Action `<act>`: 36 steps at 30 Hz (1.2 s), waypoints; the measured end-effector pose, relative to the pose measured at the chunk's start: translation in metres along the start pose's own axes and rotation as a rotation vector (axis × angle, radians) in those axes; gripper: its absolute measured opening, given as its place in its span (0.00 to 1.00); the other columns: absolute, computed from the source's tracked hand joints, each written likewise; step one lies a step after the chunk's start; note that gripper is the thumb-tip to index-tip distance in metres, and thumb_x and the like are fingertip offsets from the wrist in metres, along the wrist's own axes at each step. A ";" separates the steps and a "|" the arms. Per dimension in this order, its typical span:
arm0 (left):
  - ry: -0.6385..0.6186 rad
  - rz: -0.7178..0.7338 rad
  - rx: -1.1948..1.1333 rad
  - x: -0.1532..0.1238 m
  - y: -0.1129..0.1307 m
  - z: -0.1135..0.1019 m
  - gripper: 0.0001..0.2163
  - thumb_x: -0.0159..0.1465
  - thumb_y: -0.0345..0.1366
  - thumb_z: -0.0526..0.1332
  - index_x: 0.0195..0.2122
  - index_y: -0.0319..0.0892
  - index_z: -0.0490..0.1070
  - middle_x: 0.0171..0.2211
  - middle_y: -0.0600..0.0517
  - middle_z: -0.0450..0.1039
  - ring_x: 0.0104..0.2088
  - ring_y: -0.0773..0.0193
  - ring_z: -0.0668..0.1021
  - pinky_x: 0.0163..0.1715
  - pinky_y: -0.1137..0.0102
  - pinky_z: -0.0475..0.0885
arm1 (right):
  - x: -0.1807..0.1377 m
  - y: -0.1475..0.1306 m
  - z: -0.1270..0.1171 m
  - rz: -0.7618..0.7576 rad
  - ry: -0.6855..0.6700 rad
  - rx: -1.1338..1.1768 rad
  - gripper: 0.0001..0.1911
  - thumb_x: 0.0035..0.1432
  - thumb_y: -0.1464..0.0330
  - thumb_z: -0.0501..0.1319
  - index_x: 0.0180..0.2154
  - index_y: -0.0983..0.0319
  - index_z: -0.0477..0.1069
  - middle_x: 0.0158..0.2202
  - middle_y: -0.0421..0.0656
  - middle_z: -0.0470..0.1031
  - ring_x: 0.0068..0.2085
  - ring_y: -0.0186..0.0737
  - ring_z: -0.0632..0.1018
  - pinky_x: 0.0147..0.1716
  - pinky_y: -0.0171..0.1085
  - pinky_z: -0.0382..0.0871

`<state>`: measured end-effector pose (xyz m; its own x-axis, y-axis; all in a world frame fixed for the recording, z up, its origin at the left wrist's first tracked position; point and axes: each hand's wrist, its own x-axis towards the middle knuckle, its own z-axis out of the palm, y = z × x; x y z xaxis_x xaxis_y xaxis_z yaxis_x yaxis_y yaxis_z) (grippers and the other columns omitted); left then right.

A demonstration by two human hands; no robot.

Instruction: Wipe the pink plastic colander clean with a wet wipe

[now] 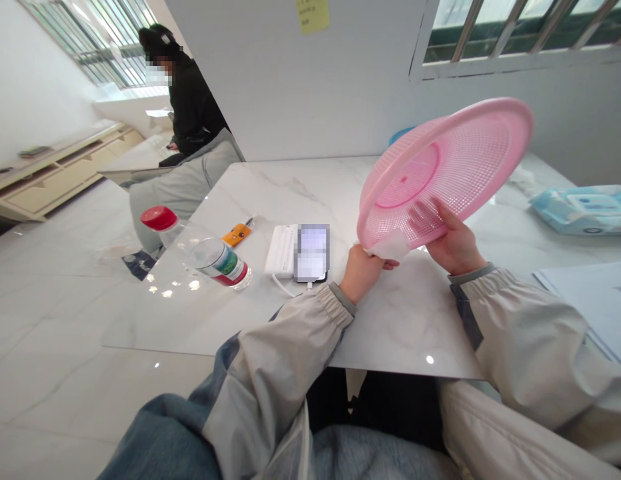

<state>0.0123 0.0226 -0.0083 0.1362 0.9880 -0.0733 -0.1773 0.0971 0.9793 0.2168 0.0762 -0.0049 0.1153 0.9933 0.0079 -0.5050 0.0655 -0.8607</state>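
Observation:
A pink mesh plastic basket (470,160) is held tilted above the table, its open side facing right and up. My right hand (453,240) grips its near lower edge, fingers beneath and thumb on the mesh. Pressed to the rim at the lower left is a white wipe (390,245), with the fingers of my left hand (364,270) closed on it. Part of the wipe lies over the rim. Some fingertips of both hands are hidden behind the basket.
On the marble-patterned table (300,180) are a water bottle (225,263) with a red cap, an orange item (237,235), a white power bank (281,250) and a phone (311,253). A blue wipes pack (585,210) and papers (590,300) lie right. A person (193,107) sits back left.

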 end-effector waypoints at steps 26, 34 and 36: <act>0.062 0.270 0.509 0.000 0.001 -0.012 0.05 0.64 0.30 0.66 0.31 0.40 0.79 0.36 0.46 0.86 0.43 0.52 0.85 0.49 0.65 0.78 | 0.008 -0.003 -0.004 -0.225 0.240 0.043 0.12 0.70 0.51 0.70 0.42 0.52 0.80 0.47 0.44 0.87 0.55 0.50 0.87 0.52 0.54 0.87; 0.075 0.271 0.466 0.002 -0.001 -0.013 0.04 0.63 0.29 0.67 0.30 0.41 0.79 0.36 0.45 0.86 0.45 0.51 0.86 0.50 0.64 0.79 | 0.008 -0.004 -0.003 -0.224 0.214 0.037 0.12 0.70 0.52 0.70 0.43 0.52 0.80 0.47 0.43 0.86 0.55 0.49 0.87 0.53 0.53 0.86; 0.081 0.263 0.455 0.002 0.000 -0.013 0.04 0.62 0.29 0.68 0.30 0.42 0.79 0.35 0.45 0.86 0.46 0.50 0.86 0.50 0.65 0.79 | 0.007 -0.005 -0.001 -0.223 0.208 0.037 0.13 0.70 0.52 0.70 0.43 0.52 0.80 0.48 0.44 0.86 0.55 0.49 0.86 0.54 0.52 0.86</act>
<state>0.0001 0.0259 -0.0114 0.0653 0.9799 0.1886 0.2480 -0.1990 0.9481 0.2214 0.0829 -0.0012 0.3978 0.9134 0.0865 -0.4780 0.2868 -0.8302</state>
